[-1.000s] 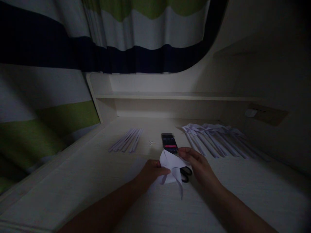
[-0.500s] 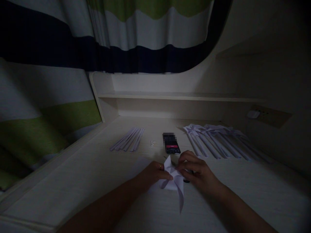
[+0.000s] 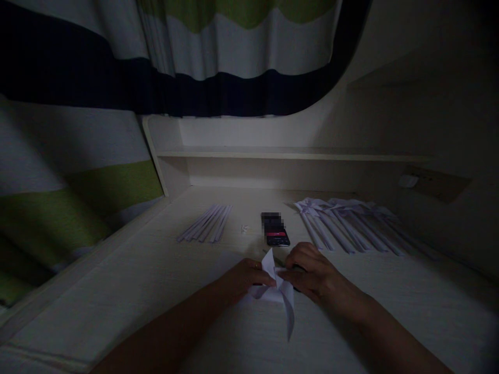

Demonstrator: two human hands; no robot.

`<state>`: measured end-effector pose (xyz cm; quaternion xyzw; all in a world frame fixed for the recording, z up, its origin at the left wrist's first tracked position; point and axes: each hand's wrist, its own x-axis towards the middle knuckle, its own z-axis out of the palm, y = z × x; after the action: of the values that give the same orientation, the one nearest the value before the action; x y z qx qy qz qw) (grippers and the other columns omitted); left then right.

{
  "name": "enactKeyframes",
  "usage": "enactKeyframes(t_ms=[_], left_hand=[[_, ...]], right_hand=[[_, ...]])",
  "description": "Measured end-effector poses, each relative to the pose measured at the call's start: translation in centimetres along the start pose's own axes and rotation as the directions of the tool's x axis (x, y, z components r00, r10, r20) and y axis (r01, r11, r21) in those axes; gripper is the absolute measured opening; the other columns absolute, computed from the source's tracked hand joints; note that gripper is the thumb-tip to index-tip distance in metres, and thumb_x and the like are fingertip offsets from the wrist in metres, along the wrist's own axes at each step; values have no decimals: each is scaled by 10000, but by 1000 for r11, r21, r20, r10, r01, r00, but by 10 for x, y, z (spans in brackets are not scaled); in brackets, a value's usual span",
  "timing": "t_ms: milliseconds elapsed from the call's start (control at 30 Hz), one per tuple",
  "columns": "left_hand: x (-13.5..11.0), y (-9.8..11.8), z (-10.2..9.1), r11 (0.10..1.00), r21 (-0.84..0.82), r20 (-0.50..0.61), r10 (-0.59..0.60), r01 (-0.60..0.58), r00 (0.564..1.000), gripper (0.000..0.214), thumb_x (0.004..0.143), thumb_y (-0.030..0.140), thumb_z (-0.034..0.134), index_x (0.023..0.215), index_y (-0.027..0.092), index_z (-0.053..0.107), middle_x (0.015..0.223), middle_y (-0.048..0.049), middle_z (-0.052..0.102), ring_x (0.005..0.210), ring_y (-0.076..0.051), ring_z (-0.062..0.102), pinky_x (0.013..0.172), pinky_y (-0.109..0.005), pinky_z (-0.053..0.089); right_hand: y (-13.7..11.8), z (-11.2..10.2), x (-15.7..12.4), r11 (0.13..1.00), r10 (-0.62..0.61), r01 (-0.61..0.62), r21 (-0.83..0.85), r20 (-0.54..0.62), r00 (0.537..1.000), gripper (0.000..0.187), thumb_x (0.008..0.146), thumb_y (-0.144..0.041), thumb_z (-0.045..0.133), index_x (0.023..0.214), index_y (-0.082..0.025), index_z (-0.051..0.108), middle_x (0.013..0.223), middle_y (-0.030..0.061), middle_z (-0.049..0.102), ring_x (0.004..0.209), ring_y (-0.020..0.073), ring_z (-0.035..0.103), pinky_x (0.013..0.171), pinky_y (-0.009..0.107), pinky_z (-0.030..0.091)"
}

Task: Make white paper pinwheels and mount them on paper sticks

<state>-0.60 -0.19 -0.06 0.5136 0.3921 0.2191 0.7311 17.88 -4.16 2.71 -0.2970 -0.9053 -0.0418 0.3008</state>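
Note:
Between my hands is a white paper pinwheel [image 3: 287, 303], its points curling up and one long tip hanging toward me. My left hand [image 3: 247, 278] is closed on its left side, with the thumb pressed near the middle. On the right, my right hand [image 3: 312, 270] pinches the paper close to the centre with thumb and fingers. A dark thin object lies partly hidden behind the paper and my right hand; I cannot make out what it is. White paper sheets [image 3: 226, 264] lie under and beside my left hand.
A phone [image 3: 277, 236] lies beyond my hands, with small white bits [image 3: 244, 228] left of it. Rolled paper sticks [image 3: 206, 223] lie at the left. Several finished pinwheels on sticks [image 3: 346, 226] lie at the right. A shelf [image 3: 273, 153] and curtain [image 3: 237, 93] stand behind.
My right hand's fingers have moved in toward the pinwheel's centre and closed on the paper. One paper flap near my left thumb has shifted. My left hand stays in place.

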Motion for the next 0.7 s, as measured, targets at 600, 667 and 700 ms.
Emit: enactKeyframes(t_ms=[600, 667, 700], left_hand=[[-3, 4, 3, 998, -60, 61, -9, 13, 998, 150, 483, 149, 648, 627, 111, 640, 596, -1, 605, 578, -125, 534, 559, -233, 349], [-3, 4, 3, 997, -74, 57, 4, 1, 998, 132, 480, 142, 647, 608, 110, 636, 584, 2, 599, 575, -119, 530, 556, -226, 346], [-4, 4, 4, 997, -82, 54, 6, -2, 999, 125, 477, 136, 645, 598, 109, 634, 578, 3, 597, 572, -118, 528, 551, -224, 342]], right_hand=[[-9, -7, 3, 989, 144, -148, 19, 130, 981, 133, 853, -238, 427, 757, -201, 511, 727, 11, 501, 745, 152, 452, 701, 308, 375], [-9, -6, 3, 987, 154, -158, 17, 134, 979, 129, 852, -246, 430, 760, -200, 508, 735, 15, 503, 754, 155, 453, 702, 306, 376], [-9, -6, 3, 986, 161, -165, 20, 136, 978, 127, 850, -248, 433, 761, -198, 507, 737, 16, 504, 757, 155, 453, 702, 303, 377]])
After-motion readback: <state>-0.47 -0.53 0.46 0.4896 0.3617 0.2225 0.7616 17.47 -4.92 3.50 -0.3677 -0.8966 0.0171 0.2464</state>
